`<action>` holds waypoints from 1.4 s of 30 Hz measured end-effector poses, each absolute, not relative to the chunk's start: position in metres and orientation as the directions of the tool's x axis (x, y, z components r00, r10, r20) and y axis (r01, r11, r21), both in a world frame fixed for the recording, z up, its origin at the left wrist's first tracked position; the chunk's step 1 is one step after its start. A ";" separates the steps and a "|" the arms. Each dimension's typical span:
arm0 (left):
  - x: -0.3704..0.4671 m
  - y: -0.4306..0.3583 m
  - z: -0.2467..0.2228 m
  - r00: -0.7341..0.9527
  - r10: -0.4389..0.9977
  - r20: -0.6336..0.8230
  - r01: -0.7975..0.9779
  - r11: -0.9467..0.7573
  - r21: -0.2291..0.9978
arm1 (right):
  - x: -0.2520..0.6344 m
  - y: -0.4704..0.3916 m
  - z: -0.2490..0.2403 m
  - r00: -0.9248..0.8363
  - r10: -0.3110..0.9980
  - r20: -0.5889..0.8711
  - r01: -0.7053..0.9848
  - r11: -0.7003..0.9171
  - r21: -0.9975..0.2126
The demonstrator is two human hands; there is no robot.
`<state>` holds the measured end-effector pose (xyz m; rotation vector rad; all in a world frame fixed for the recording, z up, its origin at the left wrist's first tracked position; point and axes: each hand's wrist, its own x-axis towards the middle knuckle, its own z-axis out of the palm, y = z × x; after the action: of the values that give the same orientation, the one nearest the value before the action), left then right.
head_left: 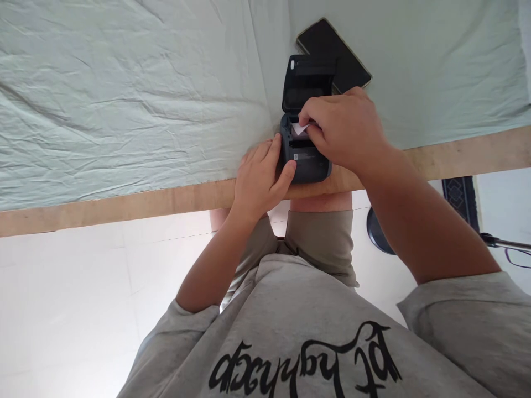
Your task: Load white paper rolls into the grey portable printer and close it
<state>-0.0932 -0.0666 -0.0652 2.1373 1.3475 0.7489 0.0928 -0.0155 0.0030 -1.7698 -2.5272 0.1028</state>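
A small dark portable printer [309, 166] stands near the table's front edge with its lid [309, 83] raised. White paper [299, 129] shows in its open compartment, apparently from a roll largely hidden by my fingers. My right hand [342, 124] reaches in from the right and pinches the paper between thumb and fingers. Against the printer's left side rests my left hand [261, 177], its fingers stretched along the cloth and its thumb over the near left corner, holding the body in place.
Behind the printer lies a black phone [342, 55], partly covered by the raised lid. A wrinkled pale green cloth [145, 99] covers the table, leaving a bare wooden edge [174, 199]. Below, on the floor, are a round black base [379, 232] and a dark patterned mat [460, 202].
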 end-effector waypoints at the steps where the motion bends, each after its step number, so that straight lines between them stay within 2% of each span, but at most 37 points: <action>1: -0.093 -0.066 -0.065 0.360 0.915 0.182 0.640 -0.384 0.666 | 0.093 -0.016 0.004 -0.335 0.942 0.010 0.937 0.334 -0.099; 4: -0.093 -0.066 -0.065 0.365 0.913 0.181 0.648 -0.389 0.654 | 0.095 -0.021 0.003 -0.323 0.945 0.054 0.935 0.327 -0.140; 11: -0.093 -0.067 -0.063 0.359 0.917 0.174 0.666 -0.382 0.641 | 0.093 -0.064 -0.021 -0.282 0.917 0.283 0.890 0.360 -0.280; 21: -0.093 -0.067 -0.061 0.362 0.920 0.149 0.676 -0.369 0.638 | 0.097 -0.104 -0.067 -0.261 0.808 0.528 0.809 0.482 -0.338; 27: -0.089 -0.067 -0.057 0.355 0.925 0.131 0.702 -0.357 0.616 | 0.095 -0.103 -0.075 -0.209 0.761 0.614 0.814 0.483 -0.321; 31: -0.089 -0.071 -0.061 0.333 0.929 0.164 0.704 -0.360 0.612 | 0.096 -0.103 -0.077 -0.188 0.755 0.628 0.785 0.500 -0.366; 37: -0.096 -0.040 -0.061 0.125 0.978 0.167 0.607 -0.209 0.766 | 0.099 -0.101 -0.080 -0.190 0.678 0.710 0.759 0.560 -0.333; 41: -0.069 0.016 -0.028 0.134 0.958 0.252 0.630 -0.279 0.725 | 0.101 -0.101 -0.082 -0.197 0.693 0.693 0.769 0.548 -0.330; 42: -0.059 0.028 -0.017 0.173 0.926 0.336 0.668 -0.361 0.651 | 0.101 -0.102 -0.082 -0.198 0.703 0.683 0.770 0.543 -0.336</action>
<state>-0.0589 0.0283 -0.0166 2.1008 1.5126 1.0057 0.1011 -0.1018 -0.0821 -1.1954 -1.9395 -0.1003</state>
